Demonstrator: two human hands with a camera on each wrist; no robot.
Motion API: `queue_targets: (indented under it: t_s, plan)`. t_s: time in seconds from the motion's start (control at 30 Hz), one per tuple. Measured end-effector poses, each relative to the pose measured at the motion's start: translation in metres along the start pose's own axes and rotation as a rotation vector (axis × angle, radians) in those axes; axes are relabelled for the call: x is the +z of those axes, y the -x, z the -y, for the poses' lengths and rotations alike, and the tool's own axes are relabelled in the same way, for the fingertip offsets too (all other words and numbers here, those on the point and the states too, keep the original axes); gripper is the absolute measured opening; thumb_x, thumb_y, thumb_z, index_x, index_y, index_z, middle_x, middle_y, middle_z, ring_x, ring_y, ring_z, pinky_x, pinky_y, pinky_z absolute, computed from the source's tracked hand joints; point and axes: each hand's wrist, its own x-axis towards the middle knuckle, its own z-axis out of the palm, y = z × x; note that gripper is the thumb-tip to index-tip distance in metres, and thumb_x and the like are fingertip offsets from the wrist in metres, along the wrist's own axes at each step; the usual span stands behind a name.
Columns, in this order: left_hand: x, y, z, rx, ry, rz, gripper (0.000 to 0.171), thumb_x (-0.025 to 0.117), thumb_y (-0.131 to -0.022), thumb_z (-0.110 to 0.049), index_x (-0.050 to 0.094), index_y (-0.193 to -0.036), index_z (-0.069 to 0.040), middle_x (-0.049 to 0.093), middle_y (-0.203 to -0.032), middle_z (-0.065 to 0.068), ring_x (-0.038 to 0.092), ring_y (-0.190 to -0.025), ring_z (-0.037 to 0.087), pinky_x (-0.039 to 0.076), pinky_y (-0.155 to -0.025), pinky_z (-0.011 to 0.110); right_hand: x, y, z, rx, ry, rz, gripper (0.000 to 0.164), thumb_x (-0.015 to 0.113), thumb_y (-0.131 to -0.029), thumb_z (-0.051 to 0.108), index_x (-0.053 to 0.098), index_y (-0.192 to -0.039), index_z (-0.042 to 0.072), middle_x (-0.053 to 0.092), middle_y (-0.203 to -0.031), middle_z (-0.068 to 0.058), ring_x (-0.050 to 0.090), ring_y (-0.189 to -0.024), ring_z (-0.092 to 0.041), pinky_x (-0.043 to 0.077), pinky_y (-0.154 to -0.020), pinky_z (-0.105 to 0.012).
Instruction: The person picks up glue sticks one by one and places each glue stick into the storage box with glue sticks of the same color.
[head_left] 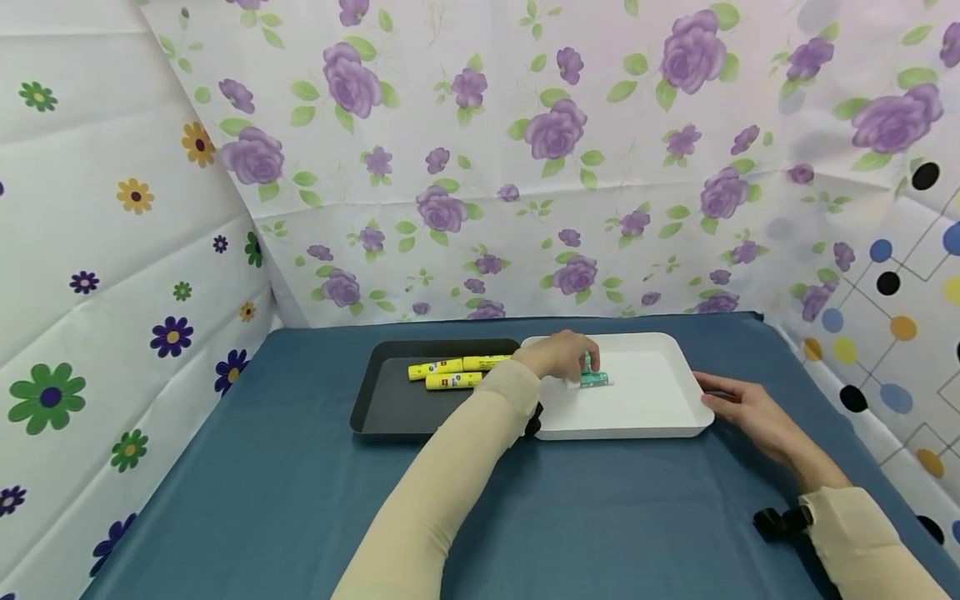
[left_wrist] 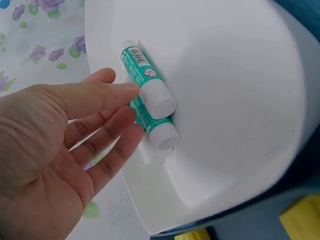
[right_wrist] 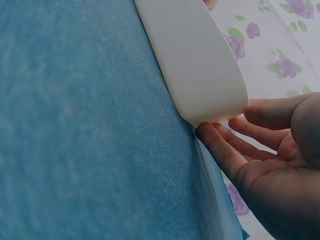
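Observation:
My left hand (head_left: 557, 355) reaches over the white tray (head_left: 645, 404), its fingers loosely bent. In the left wrist view, the thumb tip overlaps a green glue stick (left_wrist: 141, 67) with a white cap, and the other fingertips are right beside it. Another green glue stick (left_wrist: 159, 131) lies against the first, with a further white end (left_wrist: 150, 152) partly hidden below. At the tray's right end, my right hand (head_left: 757, 417) holds the rim between thumb and fingers, as the right wrist view shows at the tray's corner (right_wrist: 215, 100).
A dark grey tray (head_left: 390, 417) adjoins the white tray on the left. Several yellow glue sticks (head_left: 453, 381) lie in it, partly behind my left sleeve (head_left: 465, 475). Both trays stand on a blue cloth (head_left: 622, 517) near the table's back edge, before a flowered curtain (head_left: 465, 208).

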Motion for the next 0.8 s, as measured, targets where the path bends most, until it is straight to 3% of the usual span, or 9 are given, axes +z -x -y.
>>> queue_targets:
  t_s: [0.23, 0.53, 0.67, 0.8]
  plan:
    - [-0.004, 0.007, 0.005, 0.025, -0.005, -0.007, 0.026, 0.061, -0.103, -0.004, 0.073, -0.122, -0.018, 0.064, -0.116, 0.001, 0.057, -0.101, 0.015, 0.049, -0.083, 0.027, 0.001, -0.003, -0.002, 0.002, 0.006, 0.008, 0.065, 0.055, -0.110, 0.033, 0.034, -0.162, 0.001, 0.037, -0.159, -0.032, 0.046, -0.114, 0.017, 0.049, -0.089, -0.012]
    - [-0.005, 0.016, 0.016, 0.066, 0.109, -0.060, 0.026, 0.056, -0.107, -0.008, 0.073, -0.126, -0.014, 0.066, -0.111, 0.002, 0.059, -0.095, 0.015, 0.050, -0.082, 0.028, -0.003, -0.007, -0.002, 0.020, -0.018, 0.012, 0.068, 0.054, -0.110, 0.037, 0.028, -0.164, 0.004, 0.036, -0.159, -0.031, 0.048, -0.115, 0.013, 0.051, -0.090, -0.015]
    - [-0.007, 0.021, 0.017, 0.091, 0.142, -0.089, 0.026, 0.055, -0.108, -0.009, 0.073, -0.126, -0.013, 0.067, -0.113, 0.004, 0.062, -0.099, 0.016, 0.052, -0.085, 0.030, -0.010, -0.004, 0.004, -0.003, -0.012, -0.033, 0.066, 0.050, -0.112, 0.037, 0.028, -0.164, 0.002, 0.041, -0.152, -0.032, 0.055, -0.111, 0.012, 0.053, -0.091, -0.017]
    - [-0.009, 0.029, 0.017, 0.098, 0.147, -0.120, 0.025, 0.055, -0.109, -0.011, 0.073, -0.125, -0.014, 0.067, -0.120, 0.005, 0.063, -0.109, 0.018, 0.052, -0.093, 0.031, -0.015, -0.001, 0.014, -0.063, 0.112, -0.111, 0.059, 0.050, -0.112, 0.031, 0.036, -0.160, 0.000, 0.049, -0.147, -0.031, 0.056, -0.105, 0.015, 0.051, -0.086, -0.013]
